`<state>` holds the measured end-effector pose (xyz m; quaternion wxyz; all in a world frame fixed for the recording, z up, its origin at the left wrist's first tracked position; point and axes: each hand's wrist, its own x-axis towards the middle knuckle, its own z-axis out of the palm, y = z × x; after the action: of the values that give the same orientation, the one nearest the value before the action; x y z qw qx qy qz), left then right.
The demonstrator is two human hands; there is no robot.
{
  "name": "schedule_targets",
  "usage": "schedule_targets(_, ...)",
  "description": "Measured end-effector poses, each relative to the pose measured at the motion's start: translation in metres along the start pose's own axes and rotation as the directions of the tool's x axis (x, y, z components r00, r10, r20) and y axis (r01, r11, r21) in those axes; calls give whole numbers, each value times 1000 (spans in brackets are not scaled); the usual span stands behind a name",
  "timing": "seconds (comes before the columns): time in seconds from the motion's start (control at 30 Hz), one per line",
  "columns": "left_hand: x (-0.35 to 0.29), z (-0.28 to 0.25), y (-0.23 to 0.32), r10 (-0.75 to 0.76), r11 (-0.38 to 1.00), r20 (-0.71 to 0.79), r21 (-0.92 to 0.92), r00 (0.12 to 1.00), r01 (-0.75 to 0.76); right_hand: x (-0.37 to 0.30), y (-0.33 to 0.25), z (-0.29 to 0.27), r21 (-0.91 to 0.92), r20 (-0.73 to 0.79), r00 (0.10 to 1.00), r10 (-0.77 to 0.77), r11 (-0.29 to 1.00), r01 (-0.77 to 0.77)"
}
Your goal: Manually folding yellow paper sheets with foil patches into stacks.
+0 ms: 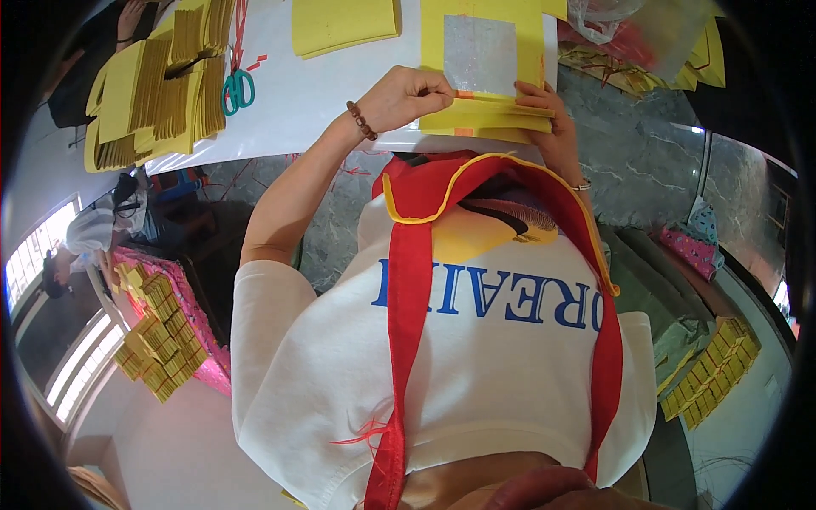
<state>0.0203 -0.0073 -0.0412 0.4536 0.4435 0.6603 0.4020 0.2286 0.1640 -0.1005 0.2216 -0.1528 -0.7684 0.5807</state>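
A stack of yellow paper sheets (531, 51) with a grey-silver square (480, 51) on its face lies at the near edge of the white table. My left hand (416, 95) is closed in a pinch at the stack's left side, at the end of a short orange strip (465, 94). My right hand (551, 119) grips the right edge of the folded yellow sheets, thumb and fingers on either side. The near edges of the sheets are fanned slightly apart. A second orange strip (463, 133) shows on the lower layer.
Teal-handled scissors (238, 92), red ribbons (240, 34) and tall yellow paper stacks (153, 93) lie on the left of the white table (331, 93). Another yellow pile (344, 25) is further back. Plastic bags (629, 34) sit at the right. Other people are at the left.
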Motion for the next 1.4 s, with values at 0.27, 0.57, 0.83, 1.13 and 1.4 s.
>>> schedule_targets(0.27,2,0,-3,7,1000,-2,-3,1000,-7,0,0,-1,-29,24,1000,11,1000,-10)
schedule_targets(0.57,-2,-2,1,0,1000,13,-16,1000,0,0,-1,-3,-32,9,1000,9,999,-9)
schedule_targets(0.83,-5,-22,3,446,791,-79,502,892,-351,5,-4,-2,142,-49,973,224,966,-215)
schedule_targets(1.13,12,-12,-15,475,672,-73,673,877,-308,10,1,-8,57,-63,998,29,998,-25)
schedule_targets(1.4,8,-9,-4,549,666,-129,665,826,-338,25,-13,-16,-262,-70,983,-172,954,148)
